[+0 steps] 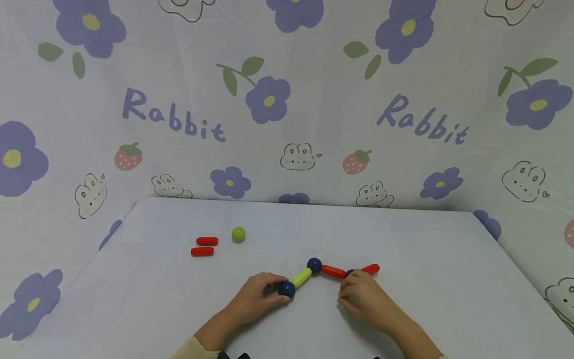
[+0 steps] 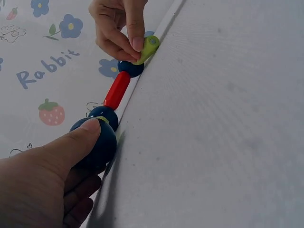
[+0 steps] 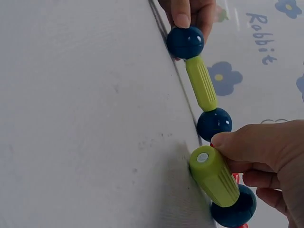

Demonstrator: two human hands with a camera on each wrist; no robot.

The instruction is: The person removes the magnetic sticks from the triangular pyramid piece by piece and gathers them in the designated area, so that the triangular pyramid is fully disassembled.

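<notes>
My left hand [image 1: 253, 299] grips a dark blue ball [image 1: 287, 289] between thumb and fingers. From this ball a yellow-green rod [image 1: 302, 277] leads to a second blue ball [image 1: 315, 265], which joins a red rod [image 1: 333, 271]. That red rod meets a third blue ball [image 3: 232, 211], mostly covered by my right hand [image 1: 367, 301] in the head view. Another red rod [image 1: 371, 269] sticks out beyond it. My right hand pinches a second yellow-green rod [image 3: 213, 175]; one end meets the third ball, and the other shows a round silvery tip.
Two loose red rods [image 1: 207, 241] lie side by side at the back left of the white table [image 1: 134, 299]. A light green ball [image 1: 238, 234] sits just right of them. A patterned cloth [image 1: 296, 99] hangs behind the table's far edge.
</notes>
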